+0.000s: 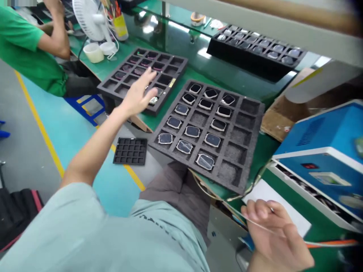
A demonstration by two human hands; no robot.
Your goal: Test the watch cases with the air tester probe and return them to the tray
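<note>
My left hand (140,94), fingers spread, is over the near right part of a dark foam tray (113,90). That tray has watch cases in several pockets, and a watch case (154,100) shows beside my thumb. At the lower right is my right hand (279,236), palm up with loosely curled fingers and the thumb apart. A thin white cable (261,226) runs across its palm; I see no grip on it. Between the hands lies a grey foam tray (256,151) with rows of square watches (192,131); its right column of pockets holds none.
A blue machine (320,143) stands at right, near a white sheet (300,221). A black tray of watch parts (255,43) is on the back shelf. A fan (87,19) and a co-worker in a green shirt (28,49) are at left. A small black tray (130,151) is lower down.
</note>
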